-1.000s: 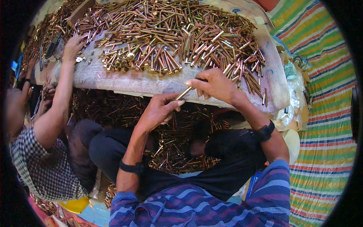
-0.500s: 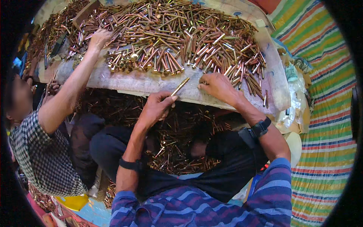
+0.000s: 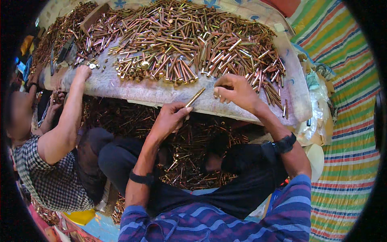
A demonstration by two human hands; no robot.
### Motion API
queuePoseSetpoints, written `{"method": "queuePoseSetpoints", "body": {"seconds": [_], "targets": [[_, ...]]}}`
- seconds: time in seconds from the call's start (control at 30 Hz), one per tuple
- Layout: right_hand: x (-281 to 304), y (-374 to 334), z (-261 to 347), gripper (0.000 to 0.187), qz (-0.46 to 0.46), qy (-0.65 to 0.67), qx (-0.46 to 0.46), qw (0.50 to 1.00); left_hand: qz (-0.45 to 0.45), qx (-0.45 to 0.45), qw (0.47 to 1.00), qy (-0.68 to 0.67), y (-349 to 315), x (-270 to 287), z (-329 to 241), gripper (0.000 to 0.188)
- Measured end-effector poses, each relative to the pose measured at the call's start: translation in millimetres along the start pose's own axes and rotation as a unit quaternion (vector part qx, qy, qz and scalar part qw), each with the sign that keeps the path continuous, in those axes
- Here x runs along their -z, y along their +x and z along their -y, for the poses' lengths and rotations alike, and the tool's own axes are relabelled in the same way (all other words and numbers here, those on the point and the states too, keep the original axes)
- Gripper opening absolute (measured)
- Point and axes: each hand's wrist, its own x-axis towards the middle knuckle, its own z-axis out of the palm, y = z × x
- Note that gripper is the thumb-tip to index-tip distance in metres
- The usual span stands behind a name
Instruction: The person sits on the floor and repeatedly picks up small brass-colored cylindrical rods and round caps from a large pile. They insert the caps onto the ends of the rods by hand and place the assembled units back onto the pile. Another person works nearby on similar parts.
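Note:
My left hand (image 3: 171, 121) pinches a long brass-coloured bolt (image 3: 196, 97) between thumb and fingers, above the near edge of the cloth-covered table (image 3: 141, 89). The bolt slants up and to the right. To its right is my right hand (image 3: 237, 93), its thumb and fingertips drawn together close to the bolt's far tip but apart from it. Something small may sit in those fingertips; I cannot make it out. Just beyond both hands lies a broad heap of similar golden and coppery bolts (image 3: 169, 38).
At the left, a co-worker in a checked shirt (image 3: 52, 177) reaches a hand (image 3: 83, 72) to the table's near edge. More bolts (image 3: 189, 157) fill the dark space below the table. Clear plastic bags (image 3: 316, 97) lie at the right, beside a striped sheet (image 3: 350, 121).
My right hand has lifted slightly and turned, fingertips drawn together. My left hand has moved a little right with the bolt. The co-worker's hand has come back from the heap toward the near edge.

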Motion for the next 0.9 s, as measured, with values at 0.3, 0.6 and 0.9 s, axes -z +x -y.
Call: {"method": "queuePoseSetpoints", "body": {"seconds": [0.3, 0.6, 0.9], "targets": [[2, -9, 8, 0.027, 0.026, 0.041, 0.026, 0.998, 0.023, 0.009, 1.0, -0.006, -2, -10, -6, 0.023], [4, -13, -1, 0.023, 0.033, -0.01, 0.104, 0.994, 0.06, 0.011, 0.998, 0.021, -3, -10, -7, 0.023], [5, -19, 0, 0.023, 0.049, -0.027, 0.048, 0.997, 0.089, 0.02, 0.995, 0.04, -1, -8, -7, 0.025]]}}
